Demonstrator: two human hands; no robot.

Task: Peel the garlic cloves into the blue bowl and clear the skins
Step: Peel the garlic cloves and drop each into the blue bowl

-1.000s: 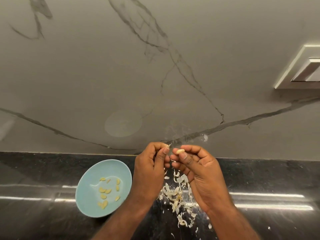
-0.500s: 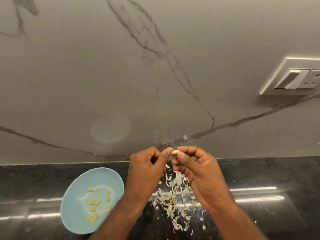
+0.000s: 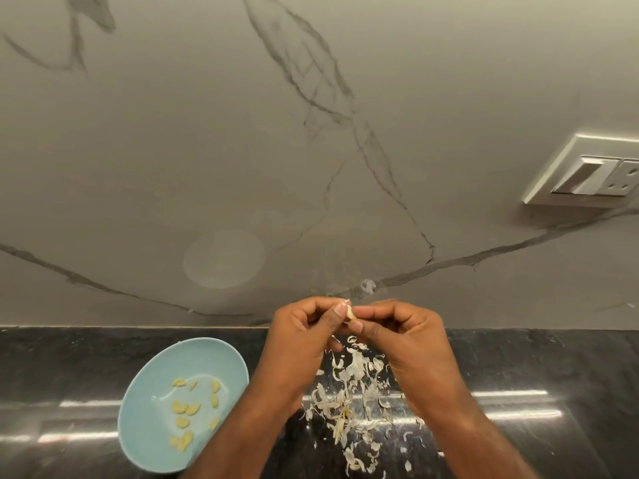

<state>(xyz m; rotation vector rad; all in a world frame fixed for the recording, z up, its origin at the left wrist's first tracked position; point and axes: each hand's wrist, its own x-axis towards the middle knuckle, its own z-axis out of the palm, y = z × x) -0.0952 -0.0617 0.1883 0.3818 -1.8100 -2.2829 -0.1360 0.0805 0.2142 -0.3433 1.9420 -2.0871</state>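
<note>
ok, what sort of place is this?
Most likely a home kitchen: a glossy black stone counter, a marble-look wall with a switch and socket plate, and a blue bowl of peeled garlic cloves beside a pile of skins.

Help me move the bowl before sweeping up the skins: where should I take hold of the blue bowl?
Pinch the blue bowl by its bare far-left rim, coming from the left. The left hand has its forearm over the near-right edge, peeled cloves lie in the middle, and skins litter the counter to its right.
</note>
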